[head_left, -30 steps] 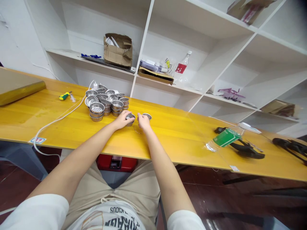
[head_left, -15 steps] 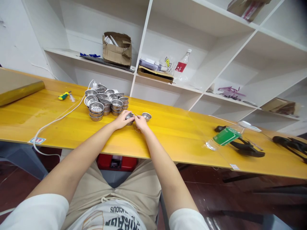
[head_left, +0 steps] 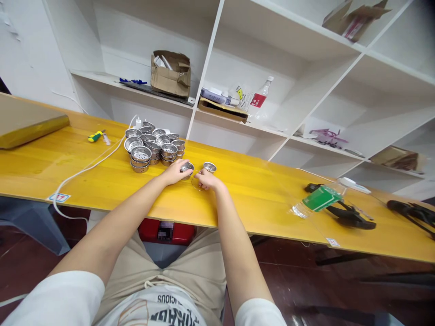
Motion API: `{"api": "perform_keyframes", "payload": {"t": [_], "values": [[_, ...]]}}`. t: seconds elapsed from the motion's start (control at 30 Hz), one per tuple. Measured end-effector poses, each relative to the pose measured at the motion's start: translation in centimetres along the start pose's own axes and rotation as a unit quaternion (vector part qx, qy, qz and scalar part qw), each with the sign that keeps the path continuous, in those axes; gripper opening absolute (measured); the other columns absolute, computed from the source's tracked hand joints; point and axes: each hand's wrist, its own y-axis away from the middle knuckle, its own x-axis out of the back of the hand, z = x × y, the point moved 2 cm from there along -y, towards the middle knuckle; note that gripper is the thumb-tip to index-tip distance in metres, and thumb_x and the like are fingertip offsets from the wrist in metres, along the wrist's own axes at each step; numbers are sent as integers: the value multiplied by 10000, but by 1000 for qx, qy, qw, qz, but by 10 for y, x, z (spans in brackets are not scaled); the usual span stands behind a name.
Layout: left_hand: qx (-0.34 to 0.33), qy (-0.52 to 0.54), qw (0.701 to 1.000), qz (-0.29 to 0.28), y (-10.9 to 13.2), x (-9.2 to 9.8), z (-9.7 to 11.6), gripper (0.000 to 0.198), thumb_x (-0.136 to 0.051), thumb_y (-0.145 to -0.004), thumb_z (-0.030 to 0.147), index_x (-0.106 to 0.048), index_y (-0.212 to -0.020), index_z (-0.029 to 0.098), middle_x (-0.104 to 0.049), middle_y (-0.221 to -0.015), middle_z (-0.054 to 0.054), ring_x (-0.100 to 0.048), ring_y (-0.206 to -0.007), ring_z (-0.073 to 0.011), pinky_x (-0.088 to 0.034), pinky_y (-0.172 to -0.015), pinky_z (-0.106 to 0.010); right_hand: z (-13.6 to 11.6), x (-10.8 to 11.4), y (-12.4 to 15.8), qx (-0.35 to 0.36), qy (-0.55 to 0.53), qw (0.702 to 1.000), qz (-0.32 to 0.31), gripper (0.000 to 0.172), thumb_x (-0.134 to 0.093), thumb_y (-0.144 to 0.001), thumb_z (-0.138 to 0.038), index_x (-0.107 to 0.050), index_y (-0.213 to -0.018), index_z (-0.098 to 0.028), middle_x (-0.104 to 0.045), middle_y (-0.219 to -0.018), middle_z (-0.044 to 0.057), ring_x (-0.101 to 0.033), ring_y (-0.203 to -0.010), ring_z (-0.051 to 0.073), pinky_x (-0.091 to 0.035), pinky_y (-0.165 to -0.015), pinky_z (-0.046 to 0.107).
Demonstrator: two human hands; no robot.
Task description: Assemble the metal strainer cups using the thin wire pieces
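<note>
My left hand [head_left: 174, 172] rests on a small perforated steel strainer cup [head_left: 187, 169], its fingers gripping the cup's near side. My right hand [head_left: 208, 180] lies just to the right, its fingertips at the edge of a thin, nearly transparent ring [head_left: 197, 184] on the table. Another strainer cup [head_left: 210, 167] stands just beyond my right hand, apart from it. To the left, a heap of stacked steel strainer cups [head_left: 152, 150] stands near my left hand. The ring's near edge is partly hidden by my fingers.
The yellow wooden table [head_left: 102, 179] runs across the view. A white cable [head_left: 91, 167], a yellow-green screwdriver [head_left: 95, 136], a flat board [head_left: 30, 127], a green-labelled plastic bottle [head_left: 321, 198] and black straps [head_left: 350, 217] lie on it. White shelves stand behind.
My right hand has drawn back rightward from the cup in my left hand and now sits at the thin ring. My left hand stays on its cup. The view has shifted slightly.
</note>
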Motion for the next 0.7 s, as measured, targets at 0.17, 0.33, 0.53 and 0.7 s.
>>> {"api": "perform_keyframes", "payload": {"t": [0.17, 0.33, 0.53, 0.7], "values": [[12, -1, 1000, 16, 1, 0, 1, 715, -613, -844, 620, -612, -1399, 170, -640, -1349, -143, -610, -1278, -320, -436, -1168, -448, 3, -1, -5, 49, 24, 998, 15, 97, -485, -1042, -275, -535, -1079, -200, -699, -796, 22, -565, -490, 103, -446, -497, 199], [12, 2, 1000, 16, 1, 0, 0, 699, -613, -843, 626, -615, -1394, 196, -649, -1339, -128, -613, -1271, -317, -442, -1157, -448, 3, 6, 1, 97, 105, 988, 51, 148, -543, -1003, -222, -676, -960, -173, -756, -828, 41, -612, -540, 104, -481, -626, 215], [9, 6, 1000, 5, 2, 1, 0, 733, -599, -849, 635, -601, -1419, 172, -643, -1347, -144, -605, -1281, -317, -433, -1167, -454, -2, 11, 8, 141, 235, 949, 157, 228, -635, -950, -351, -790, -922, -186, -778, -899, 109, -700, -884, 218, -475, -755, 269], [12, 8, 1000, 5, 2, 1, 1, 737, -601, -852, 634, -595, -1428, 174, -638, -1369, -145, -592, -1299, -314, -421, -1178, -452, -8, 2, 12, 161, 280, 932, 165, 294, -676, -908, -415, -807, -1028, -181, -775, -995, 154, -708, -931, 255, -500, -801, 295]]}}
